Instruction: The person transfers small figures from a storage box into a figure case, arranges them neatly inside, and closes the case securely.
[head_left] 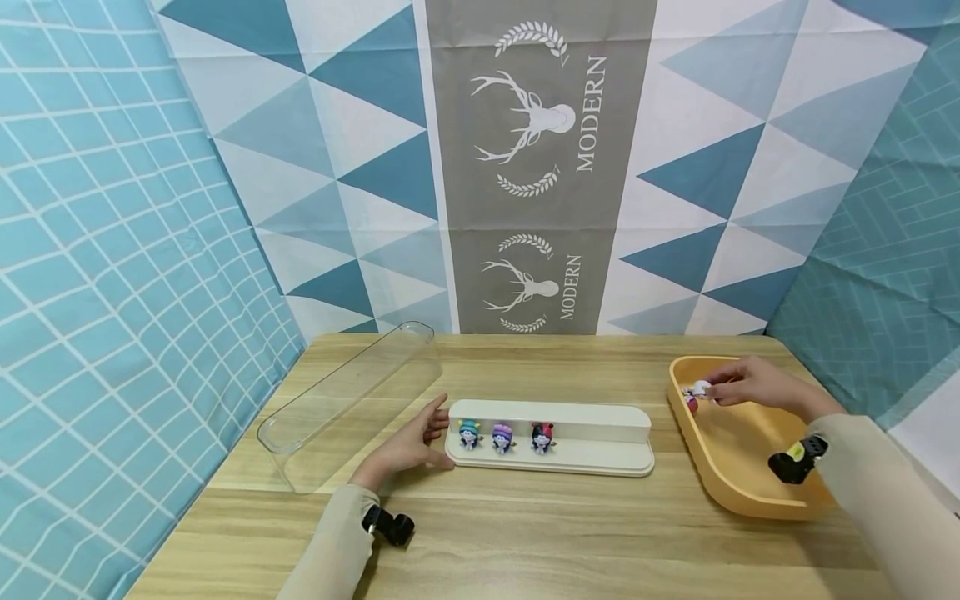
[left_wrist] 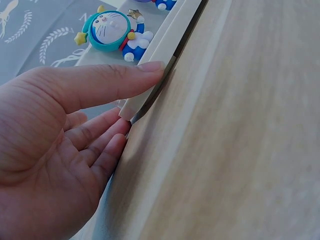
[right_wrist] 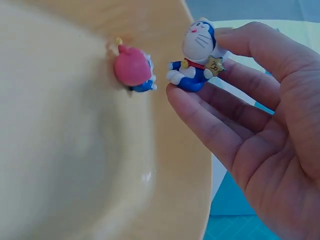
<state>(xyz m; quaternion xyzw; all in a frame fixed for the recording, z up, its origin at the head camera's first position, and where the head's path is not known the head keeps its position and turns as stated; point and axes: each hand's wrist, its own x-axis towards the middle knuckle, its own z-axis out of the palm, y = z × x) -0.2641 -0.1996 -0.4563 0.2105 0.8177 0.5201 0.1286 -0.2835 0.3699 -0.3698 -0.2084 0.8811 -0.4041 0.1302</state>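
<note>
My right hand [head_left: 753, 385] pinches a small Doraemon figurine [right_wrist: 197, 55] with a white head covering and a gold star, over the left side of an orange tray [head_left: 716, 479]. Beside it in the tray lies a figurine with a pink head covering [right_wrist: 132, 67]. My left hand [head_left: 405, 446] touches the left end of a white display base [head_left: 592, 454], its thumb along the front edge and its fingers around the corner. On that base sit a teal-capped figurine [head_left: 469, 434], a purple-capped one [head_left: 502, 437] and a black-and-red-capped one [head_left: 542, 437], with a wider gap before the last.
A clear plastic cover [head_left: 352, 400] stands slantwise at the table's left, behind my left hand. The wooden table [head_left: 540, 533] reaches to a patterned backdrop [head_left: 525, 167]. Black cameras are strapped to both wrists.
</note>
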